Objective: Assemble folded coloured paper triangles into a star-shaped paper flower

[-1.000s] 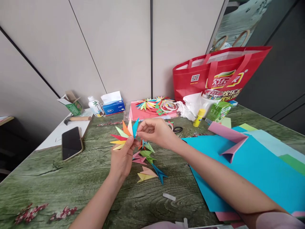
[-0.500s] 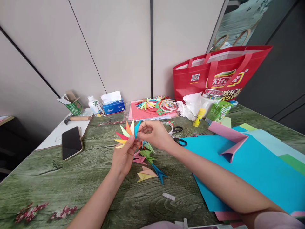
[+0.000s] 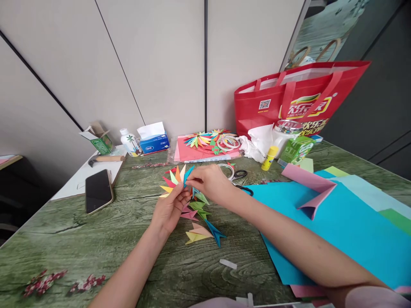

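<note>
A fan of folded paper points (image 3: 173, 179) in yellow, red, green, orange, cream and blue is pinched between the thumb and fingers of my left hand (image 3: 171, 205). My right hand (image 3: 208, 179) grips the blue folded paper piece (image 3: 188, 175) at the fan's right end, its fingertips close to my left thumb. Just below the hands lie loose folded pieces: green ones (image 3: 199, 208), a pink one (image 3: 189, 214), a peach and yellow pair (image 3: 198, 234) and a dark blue one (image 3: 216, 233). My fingers hide where the blue piece meets the fan.
Blue paper sheets (image 3: 308, 239) spread at right, with a folded pink sheet (image 3: 310, 184) on top. Scissors (image 3: 240, 174), a tape roll (image 3: 228, 171) and a glue stick (image 3: 269, 158) lie beyond my right hand. A phone (image 3: 99, 191) and hammer (image 3: 107, 158) are left; a red bag (image 3: 250, 111) stands behind.
The fan and both hands have shifted slightly right in view. My right hand has turned a little, and the blue piece leans further right.
</note>
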`<action>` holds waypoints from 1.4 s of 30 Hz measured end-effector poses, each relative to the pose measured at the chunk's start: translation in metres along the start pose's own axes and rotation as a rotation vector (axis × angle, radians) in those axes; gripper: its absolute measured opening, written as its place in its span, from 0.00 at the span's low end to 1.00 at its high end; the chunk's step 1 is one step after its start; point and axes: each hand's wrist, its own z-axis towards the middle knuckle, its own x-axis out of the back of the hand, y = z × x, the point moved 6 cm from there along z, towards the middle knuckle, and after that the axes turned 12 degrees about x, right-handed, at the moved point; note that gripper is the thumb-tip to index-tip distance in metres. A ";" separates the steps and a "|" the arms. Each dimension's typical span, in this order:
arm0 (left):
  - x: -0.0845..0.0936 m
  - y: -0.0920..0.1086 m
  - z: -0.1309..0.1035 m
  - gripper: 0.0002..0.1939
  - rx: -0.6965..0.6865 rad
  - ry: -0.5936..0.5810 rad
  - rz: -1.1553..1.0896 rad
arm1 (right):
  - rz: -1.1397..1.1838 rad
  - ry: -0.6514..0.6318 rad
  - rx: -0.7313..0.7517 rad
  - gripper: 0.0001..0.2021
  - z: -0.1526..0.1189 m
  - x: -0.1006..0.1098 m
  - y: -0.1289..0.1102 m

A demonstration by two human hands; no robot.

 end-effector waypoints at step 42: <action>0.002 -0.001 0.003 0.05 0.091 0.002 0.000 | 0.248 0.044 -0.106 0.07 -0.005 -0.009 0.014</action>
